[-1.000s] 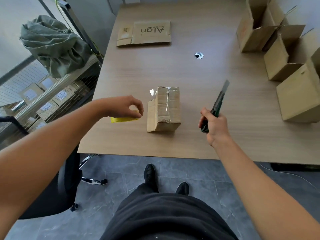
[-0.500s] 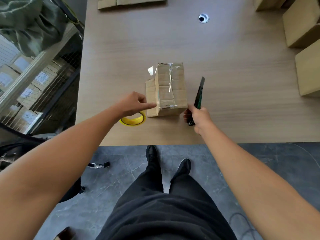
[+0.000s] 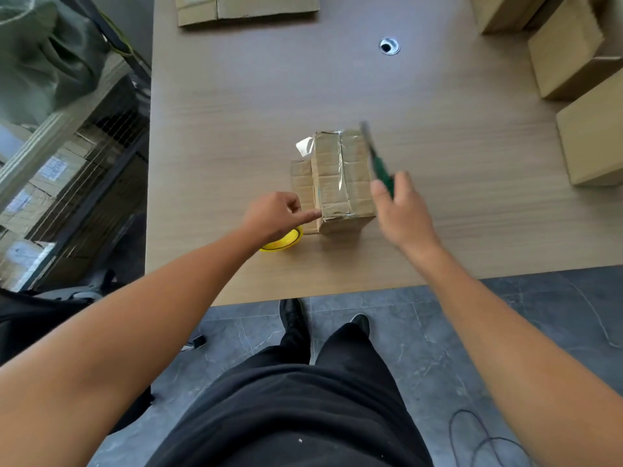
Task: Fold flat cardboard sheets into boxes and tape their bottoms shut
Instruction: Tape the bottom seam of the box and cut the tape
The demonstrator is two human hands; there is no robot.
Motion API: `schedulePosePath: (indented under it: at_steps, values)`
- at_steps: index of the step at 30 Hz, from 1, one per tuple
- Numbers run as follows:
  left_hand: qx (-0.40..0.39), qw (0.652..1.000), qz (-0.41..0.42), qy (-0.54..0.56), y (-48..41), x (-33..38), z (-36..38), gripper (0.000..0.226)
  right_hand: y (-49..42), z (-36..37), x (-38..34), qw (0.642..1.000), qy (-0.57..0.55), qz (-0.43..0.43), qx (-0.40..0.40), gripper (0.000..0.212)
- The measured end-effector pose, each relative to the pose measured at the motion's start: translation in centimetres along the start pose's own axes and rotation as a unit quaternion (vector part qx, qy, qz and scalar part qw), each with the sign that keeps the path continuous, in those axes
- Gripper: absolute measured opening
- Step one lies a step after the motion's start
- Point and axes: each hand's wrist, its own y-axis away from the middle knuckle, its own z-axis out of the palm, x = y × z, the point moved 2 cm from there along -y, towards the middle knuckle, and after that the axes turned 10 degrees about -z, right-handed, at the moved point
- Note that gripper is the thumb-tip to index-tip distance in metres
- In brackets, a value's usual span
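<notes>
Box [image 3: 332,176], bottom taped. My right hand [image 3: 404,214], clamped on knife [image 3: 379,163], has swung over it; left hand [image 3: 269,217] pins its corner with a straight forefinger. Trim pending, I judge.

Nothing legible for you in this view. The white labels [image 3: 54,168] on the cartons [image 3: 37,187] off the left side of the table [image 3: 236,96] are too blurred to read. No print can be made out on the taped box [image 3: 337,176] in front of you, nor on the flat cardboard sheet [image 3: 249,8] at the far edge.
</notes>
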Motion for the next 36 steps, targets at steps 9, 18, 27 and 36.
schedulePosePath:
  at_steps: [9, 18, 27, 36]
  values:
    - [-0.027, 0.999, 0.043, -0.005, 0.5, -1.4, -1.5, 0.010, 3.3, 5.5, -3.6, 0.962, 0.193, -0.035, -0.190, 0.055]
    - [0.020, 0.987, 0.126, -0.102, 0.0, -1.9, -2.6, 0.025, 2.7, 6.3, -5.5, 0.913, 0.262, 0.030, -0.311, 0.056]
    - [0.096, 0.965, 0.190, -0.155, 1.1, -1.2, -2.0, 0.020, 2.3, 6.6, -8.5, 0.868, 0.332, 0.076, -0.361, 0.055]
    - [0.167, 0.966, 0.188, -0.056, 4.2, -4.9, -2.5, 0.017, 3.6, 6.7, -5.5, 0.886, 0.302, 0.054, -0.347, 0.049]
